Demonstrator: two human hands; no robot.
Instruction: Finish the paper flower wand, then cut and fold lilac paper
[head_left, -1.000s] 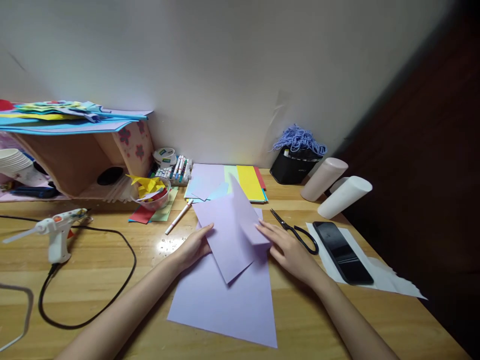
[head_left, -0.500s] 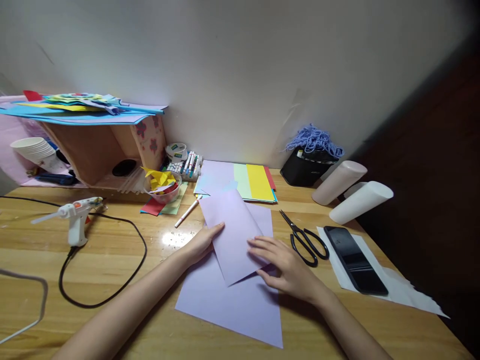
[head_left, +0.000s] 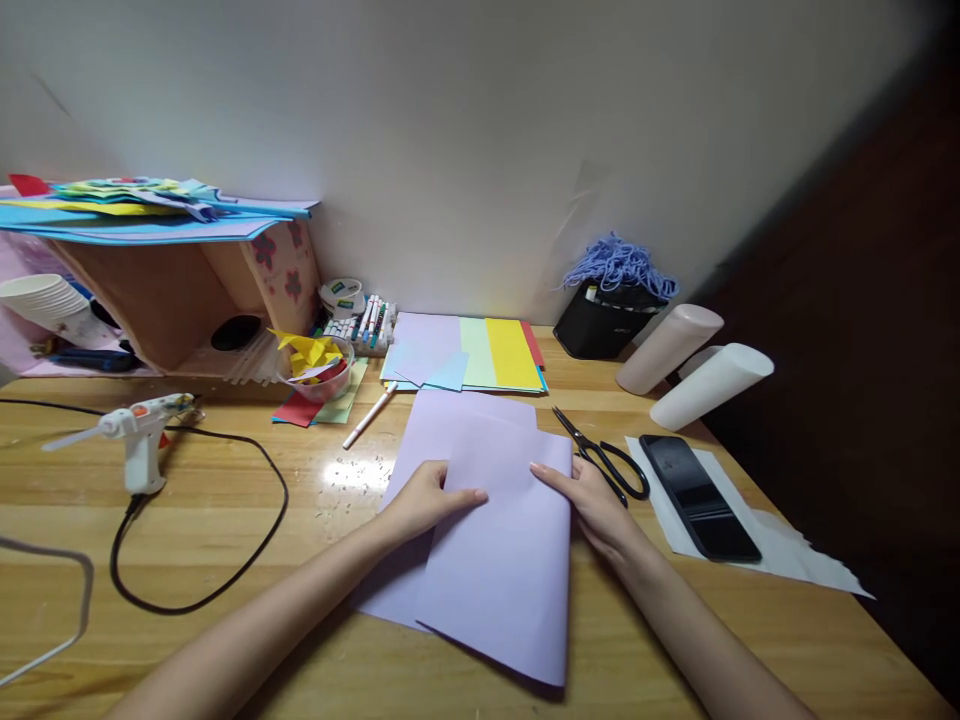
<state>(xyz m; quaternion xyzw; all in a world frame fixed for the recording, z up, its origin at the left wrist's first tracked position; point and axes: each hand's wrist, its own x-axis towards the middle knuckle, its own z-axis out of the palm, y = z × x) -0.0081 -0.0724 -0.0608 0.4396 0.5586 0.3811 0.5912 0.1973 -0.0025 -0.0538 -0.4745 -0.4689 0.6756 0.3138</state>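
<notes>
A folded sheet of lilac paper [head_left: 502,570] is between my two hands, its bend running down the right side. My left hand [head_left: 427,500] grips its left edge, thumb on top and the other fingers hidden behind. At the upper right edge, my right hand [head_left: 589,500] pinches it with the thumb in front and fingers behind. Beneath lies another lilac sheet [head_left: 390,580], partly covered, on the wooden table. Black-handled scissors [head_left: 600,455] lie just beyond my right hand.
At left are a white glue gun [head_left: 146,440] with a looping black cord and a cardboard box [head_left: 172,300] topped with coloured paper. Behind stand a scrap bowl [head_left: 315,370], markers [head_left: 367,325] and a paper stack [head_left: 510,355]. A phone [head_left: 697,500] and white rolls [head_left: 712,385] are at right.
The upper sheet has turned from a slanted position to nearly straight and come nearer to me. My right hand has shifted from lying on its lower right edge to pinching its upper right edge.
</notes>
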